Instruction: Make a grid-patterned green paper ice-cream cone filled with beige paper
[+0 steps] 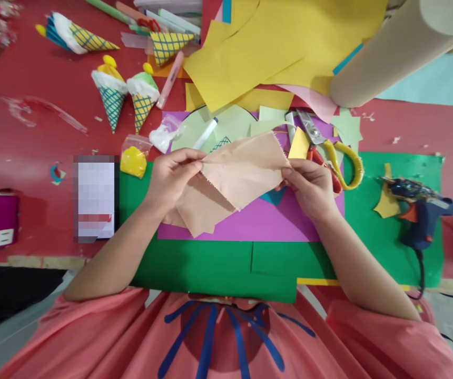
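A beige piece of cloth (242, 171) with zigzag-cut edges is stretched between both my hands above a purple sheet (266, 221). My left hand (171, 176) pinches its left end, fingers closed on it. My right hand (309, 187) grips its right end the same way. A second beige flap hangs below, under my left hand. Green paper (210, 268) lies beneath the purple sheet, close to my body.
Scissors (329, 147) with yellow and red handles lie just beyond my right hand. A blue glue gun (420, 205) rests at the right. Paper ice-cream cones (126, 97), a marker (206, 132), yellow sheets (282, 42), a cardboard roll (392, 47) and a phone (95, 197) surround the work area.
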### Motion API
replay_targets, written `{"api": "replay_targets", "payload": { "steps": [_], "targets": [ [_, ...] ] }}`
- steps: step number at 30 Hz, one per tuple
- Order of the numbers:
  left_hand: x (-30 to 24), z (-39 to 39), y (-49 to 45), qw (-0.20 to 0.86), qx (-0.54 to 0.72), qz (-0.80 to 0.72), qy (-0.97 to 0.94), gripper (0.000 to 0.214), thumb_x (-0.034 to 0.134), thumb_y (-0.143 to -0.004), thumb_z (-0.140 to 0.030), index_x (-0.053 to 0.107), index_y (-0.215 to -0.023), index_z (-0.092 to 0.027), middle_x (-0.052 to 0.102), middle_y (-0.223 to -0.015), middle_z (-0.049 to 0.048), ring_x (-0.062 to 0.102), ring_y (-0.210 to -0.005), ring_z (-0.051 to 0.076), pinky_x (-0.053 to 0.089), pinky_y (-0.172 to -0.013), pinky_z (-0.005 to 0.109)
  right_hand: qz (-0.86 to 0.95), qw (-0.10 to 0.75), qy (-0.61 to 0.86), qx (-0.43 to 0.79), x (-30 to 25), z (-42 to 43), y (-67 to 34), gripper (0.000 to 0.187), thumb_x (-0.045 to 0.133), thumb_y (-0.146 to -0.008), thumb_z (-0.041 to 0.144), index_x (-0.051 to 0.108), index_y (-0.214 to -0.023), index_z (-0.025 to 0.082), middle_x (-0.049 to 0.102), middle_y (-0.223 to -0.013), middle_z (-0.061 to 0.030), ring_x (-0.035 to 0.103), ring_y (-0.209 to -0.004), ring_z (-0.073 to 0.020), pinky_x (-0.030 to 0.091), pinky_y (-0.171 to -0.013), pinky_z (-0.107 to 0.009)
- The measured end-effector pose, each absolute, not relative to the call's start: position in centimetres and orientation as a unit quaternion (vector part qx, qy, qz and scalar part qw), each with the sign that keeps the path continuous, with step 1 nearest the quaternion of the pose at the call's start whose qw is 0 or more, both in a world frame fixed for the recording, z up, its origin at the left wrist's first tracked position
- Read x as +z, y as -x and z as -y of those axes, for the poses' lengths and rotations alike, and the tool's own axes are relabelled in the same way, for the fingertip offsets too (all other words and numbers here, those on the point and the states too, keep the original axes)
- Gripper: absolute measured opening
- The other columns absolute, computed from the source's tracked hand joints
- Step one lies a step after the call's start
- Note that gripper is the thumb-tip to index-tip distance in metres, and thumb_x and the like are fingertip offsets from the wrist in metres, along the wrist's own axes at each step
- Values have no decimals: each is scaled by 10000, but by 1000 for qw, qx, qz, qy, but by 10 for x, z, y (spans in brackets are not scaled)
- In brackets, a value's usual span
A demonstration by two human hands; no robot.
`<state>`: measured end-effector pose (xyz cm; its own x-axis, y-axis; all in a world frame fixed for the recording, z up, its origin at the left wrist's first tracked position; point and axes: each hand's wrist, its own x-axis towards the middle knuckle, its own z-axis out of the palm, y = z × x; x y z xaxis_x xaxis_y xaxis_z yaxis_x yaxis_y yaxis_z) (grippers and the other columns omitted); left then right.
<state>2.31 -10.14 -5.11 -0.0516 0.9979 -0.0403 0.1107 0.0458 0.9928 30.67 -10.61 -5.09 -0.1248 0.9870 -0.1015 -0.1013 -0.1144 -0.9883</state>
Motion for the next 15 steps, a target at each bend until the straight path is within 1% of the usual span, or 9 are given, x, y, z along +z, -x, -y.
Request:
{"api": "replay_targets", "payload": {
  "steps": [4, 7, 11, 15],
  "targets": [
    [-45, 101, -27, 463, 470, -545, -518, 141, 719, -780, -321, 737, -886, -229, 677, -741, -28, 598, -586, 75, 507, -602, 201, 496, 473, 476, 551, -50, 106, -308, 142, 677, -822, 246, 768, -929, 268, 723, -717, 16, 651, -568, -125, 576, -599, -299],
    [-42, 102, -30, 438, 470, -546, -538, 111, 696, -815, -326, 735, -876, -242, 675, -761, -26, 602, -623, 79, 508, -637, 203, 515, 469, 484, 530, -48, 107, -309, 142, 671, -823, 254, 773, -921, 273, 744, -785, -4, 667, -624, -151, 598, -655, -343],
    [-43, 102, -29, 409, 479, -535, -563, 74, 652, -837, -279, 717, -816, -250, 665, -797, -24, 615, -717, 105, 511, -681, 225, 539, 459, 482, 517, -45, 108, -310, 143, 656, -832, 224, 779, -884, 279, 747, -842, -16, 666, -643, -155, 601, -686, -358],
    [-44, 102, -29, 408, 493, -516, -570, 93, 642, -833, -214, 715, -785, -246, 658, -803, -24, 618, -772, 106, 506, -706, 215, 574, 458, 457, 502, -42, 107, -311, 201, 630, -842, 169, 780, -874, 297, 741, -880, -13, 672, -703, -159, 596, -690, -351]
  ]
}}
